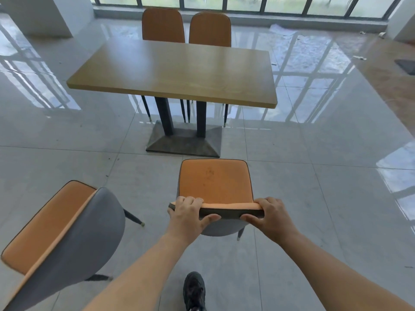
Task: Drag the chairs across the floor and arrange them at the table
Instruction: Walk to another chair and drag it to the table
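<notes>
Both hands closed over the top edge of the near chair's backrest [231,209] — left hand [188,213] at its left corner, right hand [270,215] at its right corner, fingers [189,200] curled over the front face, thumbs pressed to the grey back. Beyond the fingertips lies that chair's orange seat [214,180], then the table [175,72], near but apart, with two orange chairs [163,24] at its far side. A fourth chair [60,239] stands left of the left hand — ungripped.
</notes>
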`<state>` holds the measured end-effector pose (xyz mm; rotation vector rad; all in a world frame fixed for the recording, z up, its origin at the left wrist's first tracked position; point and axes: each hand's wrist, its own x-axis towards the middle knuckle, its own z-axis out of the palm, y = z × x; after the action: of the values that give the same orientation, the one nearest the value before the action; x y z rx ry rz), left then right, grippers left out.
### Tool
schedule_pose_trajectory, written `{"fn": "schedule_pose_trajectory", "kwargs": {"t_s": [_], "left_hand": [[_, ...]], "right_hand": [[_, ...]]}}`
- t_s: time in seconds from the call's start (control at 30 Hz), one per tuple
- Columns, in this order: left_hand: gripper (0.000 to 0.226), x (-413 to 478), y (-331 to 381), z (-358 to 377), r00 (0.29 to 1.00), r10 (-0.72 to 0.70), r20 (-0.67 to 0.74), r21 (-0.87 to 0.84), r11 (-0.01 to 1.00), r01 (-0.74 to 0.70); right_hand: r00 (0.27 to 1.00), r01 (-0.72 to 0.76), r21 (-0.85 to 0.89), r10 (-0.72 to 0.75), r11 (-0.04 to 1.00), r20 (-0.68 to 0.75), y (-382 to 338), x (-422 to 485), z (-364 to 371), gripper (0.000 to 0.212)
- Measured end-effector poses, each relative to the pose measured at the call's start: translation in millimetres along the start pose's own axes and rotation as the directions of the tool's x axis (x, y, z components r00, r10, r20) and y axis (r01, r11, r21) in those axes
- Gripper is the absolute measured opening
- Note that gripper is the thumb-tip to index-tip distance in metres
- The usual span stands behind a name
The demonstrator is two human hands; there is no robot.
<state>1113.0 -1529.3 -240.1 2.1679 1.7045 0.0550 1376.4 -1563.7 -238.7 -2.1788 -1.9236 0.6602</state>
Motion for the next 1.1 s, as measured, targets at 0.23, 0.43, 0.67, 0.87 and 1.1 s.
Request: {"fn": "schedule_pose_trajectory", "kwargs": {"t_s": [0.23,0.43,0.67,0.87,1.1], "left_hand": [[0.095,-23,16,28,0.997,-0.048,0.059,0.017,0.999,0.047],[0.095,-36,26,44,0.994,-0.071,0.078,0.008,0.997,0.071],[0.084,-11,-16,22,0.994,0.002,0.108,-0.023,1.000,0.001],[0.081,22,-25,11,0.994,-0.005,0.111,-0.050,0.999,0.011],[0.080,89,-32,-5,0.991,0.015,0.132,-0.050,0.999,-0.008]], "right_hand": [[0.996,-0.011,0.045,0.007,0.999,0.084,26,-19,6,0.091],[0.997,0.000,0.078,-0.006,0.997,0.080,43,-29,16,0.081],[0.997,-0.034,0.043,0.032,0.998,0.067,3,-15,32,0.077],[0.997,-0.045,0.067,0.041,0.997,0.060,-3,17,28,0.084],[0.996,-0.076,0.076,0.073,0.994,0.042,-10,75,13,0.085]]}}
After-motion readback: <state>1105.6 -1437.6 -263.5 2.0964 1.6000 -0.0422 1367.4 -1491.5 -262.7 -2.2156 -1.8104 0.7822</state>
